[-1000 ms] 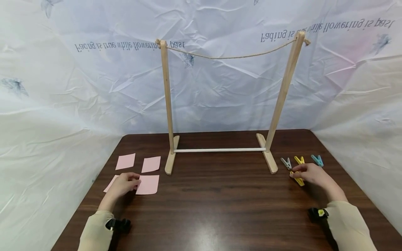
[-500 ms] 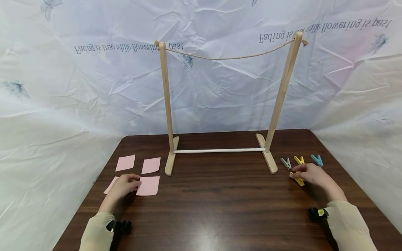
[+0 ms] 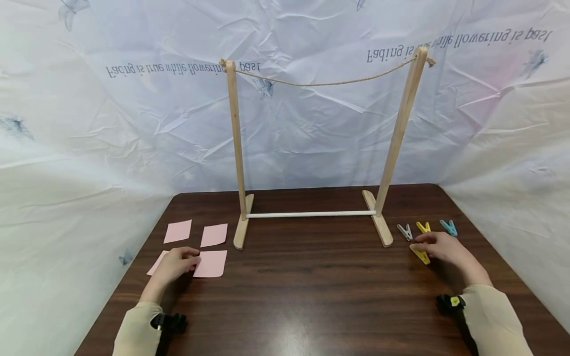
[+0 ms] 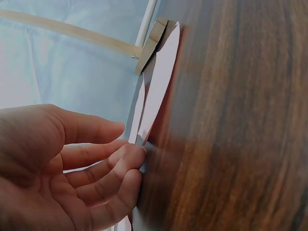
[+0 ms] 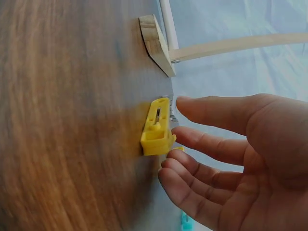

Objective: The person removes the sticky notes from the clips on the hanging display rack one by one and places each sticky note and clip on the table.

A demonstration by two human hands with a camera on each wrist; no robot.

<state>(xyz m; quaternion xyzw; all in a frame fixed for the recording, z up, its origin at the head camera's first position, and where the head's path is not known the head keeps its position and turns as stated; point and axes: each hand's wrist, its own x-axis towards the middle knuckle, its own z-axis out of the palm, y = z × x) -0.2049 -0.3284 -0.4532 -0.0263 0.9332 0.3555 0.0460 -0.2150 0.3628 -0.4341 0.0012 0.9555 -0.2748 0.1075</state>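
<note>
My left hand (image 3: 173, 265) is low over the table at the left edge of the front pink sticky note (image 3: 211, 264). In the left wrist view its fingers are loosely bent, the thumb apart from them, and the fingertips are close to the note's edge; contact is hard to tell. My right hand (image 3: 447, 247) is over the near yellow clothespin (image 5: 158, 130). Thumb and fingers stand apart beside it, not gripping. Behind it lie a grey clothespin (image 3: 405, 232), another yellow clothespin (image 3: 423, 227) and a blue clothespin (image 3: 449, 227).
More pink notes lie at the left: a back-left note (image 3: 177, 231), a back-right note (image 3: 214, 235) and one partly hidden note (image 3: 157, 263). A wooden stand (image 3: 239, 143) with a slack rope (image 3: 311, 84) and a white crossbar (image 3: 311, 214) is at the table's back, before a white curtain (image 3: 311, 138).
My right fingertips have shifted very slightly and cover a little more of the near yellow clothespin. My left hand stays by the note. The head view has tilted a touch.
</note>
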